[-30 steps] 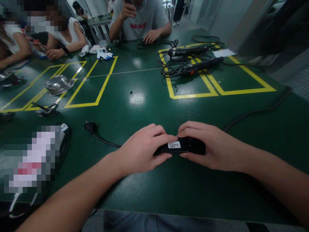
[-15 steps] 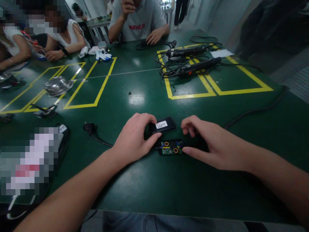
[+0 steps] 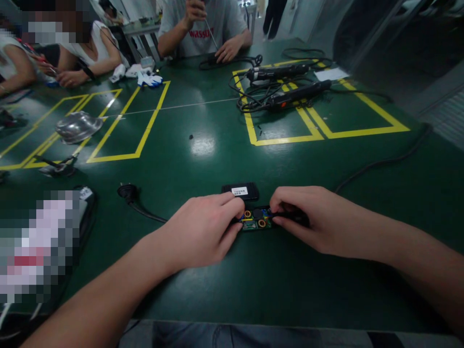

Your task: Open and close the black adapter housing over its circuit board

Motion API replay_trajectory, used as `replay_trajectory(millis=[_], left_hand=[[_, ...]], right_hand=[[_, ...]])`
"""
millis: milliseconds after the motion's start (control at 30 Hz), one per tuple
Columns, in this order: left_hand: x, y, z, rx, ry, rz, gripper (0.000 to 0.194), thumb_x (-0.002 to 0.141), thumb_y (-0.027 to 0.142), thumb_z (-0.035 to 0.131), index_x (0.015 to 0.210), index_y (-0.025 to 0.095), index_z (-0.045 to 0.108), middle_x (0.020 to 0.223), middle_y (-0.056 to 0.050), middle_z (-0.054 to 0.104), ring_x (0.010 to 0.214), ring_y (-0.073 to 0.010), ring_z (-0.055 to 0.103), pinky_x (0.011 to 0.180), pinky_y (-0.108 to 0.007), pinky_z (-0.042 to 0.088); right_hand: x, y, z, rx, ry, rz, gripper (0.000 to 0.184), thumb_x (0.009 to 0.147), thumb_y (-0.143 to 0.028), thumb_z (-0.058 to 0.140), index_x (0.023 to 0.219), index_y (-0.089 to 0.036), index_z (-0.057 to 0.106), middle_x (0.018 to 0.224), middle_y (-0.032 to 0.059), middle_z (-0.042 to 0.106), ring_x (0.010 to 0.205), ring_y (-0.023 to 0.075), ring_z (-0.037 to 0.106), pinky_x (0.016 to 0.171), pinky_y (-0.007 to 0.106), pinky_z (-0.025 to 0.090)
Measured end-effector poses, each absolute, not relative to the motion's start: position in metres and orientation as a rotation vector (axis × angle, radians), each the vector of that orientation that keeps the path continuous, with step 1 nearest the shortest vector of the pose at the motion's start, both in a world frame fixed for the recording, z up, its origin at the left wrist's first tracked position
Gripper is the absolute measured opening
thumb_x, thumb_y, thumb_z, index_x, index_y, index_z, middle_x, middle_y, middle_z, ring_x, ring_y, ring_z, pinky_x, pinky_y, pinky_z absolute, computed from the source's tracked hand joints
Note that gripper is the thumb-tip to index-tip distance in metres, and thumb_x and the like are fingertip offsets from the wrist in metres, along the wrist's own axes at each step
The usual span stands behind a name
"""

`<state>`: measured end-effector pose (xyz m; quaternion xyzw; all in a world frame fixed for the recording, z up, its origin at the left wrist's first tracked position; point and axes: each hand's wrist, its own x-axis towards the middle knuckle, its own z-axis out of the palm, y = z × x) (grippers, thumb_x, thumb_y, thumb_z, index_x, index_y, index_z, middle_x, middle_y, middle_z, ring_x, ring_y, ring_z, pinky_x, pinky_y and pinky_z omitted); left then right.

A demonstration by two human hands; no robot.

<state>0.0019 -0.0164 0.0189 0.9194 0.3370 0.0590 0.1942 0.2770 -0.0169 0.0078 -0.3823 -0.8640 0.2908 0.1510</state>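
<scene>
Exposed green rectangular circuit board (image 3: 255,221) with two copper-coloured rings — near the front edge of the green table (image 3: 232,290). Pinched at the left end by the left hand (image 3: 208,229), fingertips nearly together; at the right end by the right hand (image 3: 310,217), thumb close to bent fingers. Toward the far edge — flat black white-labelled cover (image 3: 252,192); toward the left edge, round black plug (image 3: 127,192).

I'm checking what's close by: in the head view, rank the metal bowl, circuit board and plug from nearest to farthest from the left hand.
From the left hand:
1. Circuit board: just right of it, at the fingertips.
2. Plug: to its left, on the table.
3. Metal bowl: farther off, forward and left.
</scene>
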Motion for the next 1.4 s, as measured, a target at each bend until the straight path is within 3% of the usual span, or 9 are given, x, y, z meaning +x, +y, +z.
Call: replay_trajectory(millis=[533, 733, 800, 933, 1133, 1300, 1400], left_hand=[[-0.004, -0.008, 0.019, 2.47, 0.938, 0.381, 0.006, 0.096, 0.013, 0.066, 0.094, 0.018, 0.067, 0.088, -0.001, 0.067, 0.072, -0.0146, 0.06, 0.065, -0.028, 0.045], [-0.002, -0.004, 0.014, 2.559, 0.915, 0.49, 0.012, 0.099, 0.017, 0.066, 0.089, 0.019, 0.072, 0.103, -0.007, 0.07, 0.096, -0.0226, 0.064, 0.085, -0.037, 0.053], [-0.001, -0.002, 0.008, 2.572, 0.963, 0.593, 0.012, 0.1, 0.018, 0.065, 0.095, 0.019, 0.075, 0.116, -0.01, 0.071, 0.106, -0.0251, 0.064, 0.096, -0.042, 0.055], [0.0, 0.004, -0.002, 2.547, 1.077, 0.568, 0.025, 0.103, 0.017, 0.063, 0.125, 0.02, 0.075, 0.131, -0.011, 0.074, 0.117, -0.0275, 0.067, 0.105, -0.048, 0.056], [-0.001, 0.006, 0.0, 2.54, 1.22, 0.485, 0.026, 0.102, 0.022, 0.069, 0.128, 0.019, 0.073, 0.121, -0.009, 0.079, 0.11, -0.0286, 0.07, 0.1, -0.048, 0.059], [0.0, -0.003, 0.006, 2.563, 1.053, 0.615, 0.026, 0.104, 0.028, 0.067, 0.128, 0.019, 0.07, 0.121, -0.01, 0.078, 0.108, -0.0271, 0.07, 0.097, -0.045, 0.059], [0.0, -0.008, 0.012, 2.528, 0.968, 0.685, 0.025, 0.104, 0.031, 0.066, 0.127, 0.019, 0.07, 0.119, -0.01, 0.078, 0.106, -0.0255, 0.071, 0.096, -0.043, 0.058]], right_hand=[[0.279, -0.013, 0.003, -1.036, -2.426, 0.816, 0.01, 0.097, -0.017, 0.057, 0.09, -0.023, 0.061, 0.079, 0.0008, 0.067, 0.066, 0.0166, 0.06, 0.061, 0.028, 0.043], [0.28, -0.013, 0.001, -0.986, -2.496, 0.681, 0.013, 0.096, -0.014, 0.057, 0.09, -0.023, 0.062, 0.085, 0.0045, 0.069, 0.078, 0.0219, 0.063, 0.069, 0.033, 0.047], [0.28, -0.013, 0.0, -0.987, -2.501, 0.679, 0.012, 0.097, -0.014, 0.056, 0.091, -0.023, 0.062, 0.088, 0.0053, 0.07, 0.079, 0.0224, 0.064, 0.07, 0.034, 0.049], [0.28, -0.013, -0.002, -1.027, -2.474, 0.669, 0.011, 0.097, -0.017, 0.057, 0.101, -0.023, 0.065, 0.09, 0.0056, 0.07, 0.079, 0.0234, 0.065, 0.069, 0.035, 0.051], [0.278, -0.017, -0.005, -1.053, -2.438, 0.675, 0.055, 0.094, -0.023, 0.065, 0.147, -0.021, 0.053, 0.111, 0.0104, 0.072, 0.092, 0.0278, 0.07, 0.083, 0.042, 0.06], [0.278, -0.018, -0.005, -1.048, -2.421, 0.638, 0.08, 0.092, -0.031, 0.073, 0.163, -0.02, 0.036, 0.144, 0.0207, 0.061, 0.116, 0.0354, 0.069, 0.098, 0.053, 0.062], [0.277, -0.017, -0.003, -1.019, -2.434, 0.655, 0.079, 0.093, -0.035, 0.075, 0.161, -0.02, 0.037, 0.148, 0.0219, 0.059, 0.125, 0.0383, 0.066, 0.105, 0.059, 0.06]])
